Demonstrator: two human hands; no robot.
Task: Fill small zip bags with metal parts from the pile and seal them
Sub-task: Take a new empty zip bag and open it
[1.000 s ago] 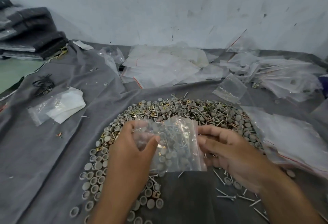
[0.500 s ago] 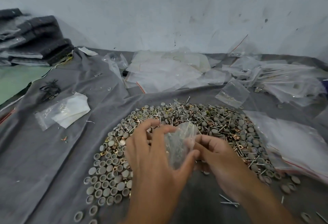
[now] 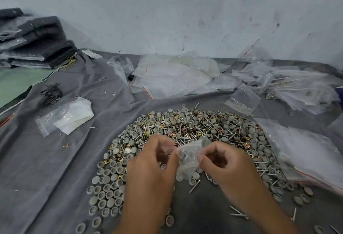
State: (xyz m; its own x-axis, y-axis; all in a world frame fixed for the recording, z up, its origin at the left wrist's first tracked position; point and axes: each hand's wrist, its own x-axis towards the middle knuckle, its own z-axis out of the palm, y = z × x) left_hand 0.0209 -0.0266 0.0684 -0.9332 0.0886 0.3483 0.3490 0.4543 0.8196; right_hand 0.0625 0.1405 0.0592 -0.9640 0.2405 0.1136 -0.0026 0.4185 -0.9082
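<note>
A wide pile of metal parts (image 3: 194, 128), grey caps, nails and brass square nuts, spreads over the grey cloth (image 3: 55, 168). Above its near edge I hold a small clear zip bag (image 3: 188, 156) with parts inside. My left hand (image 3: 154, 167) pinches its left side with curled fingers. My right hand (image 3: 224, 165) pinches its upper right edge between thumb and fingertips. The bag is crumpled between the two hands, and its lower part hangs over the loose caps.
Empty clear zip bags lie heaped at the back (image 3: 176, 77) and along the right (image 3: 306, 152). A single small bag (image 3: 243, 100) lies behind the pile. A bag with white paper (image 3: 68, 116) sits at left, near black wires (image 3: 51, 93). Dark foam stacks (image 3: 33, 40) fill the far left.
The bag was spread flat and upright between both hands a second ago. It is now bunched small, with both hands closer together on it. The view has tilted slightly downward.
</note>
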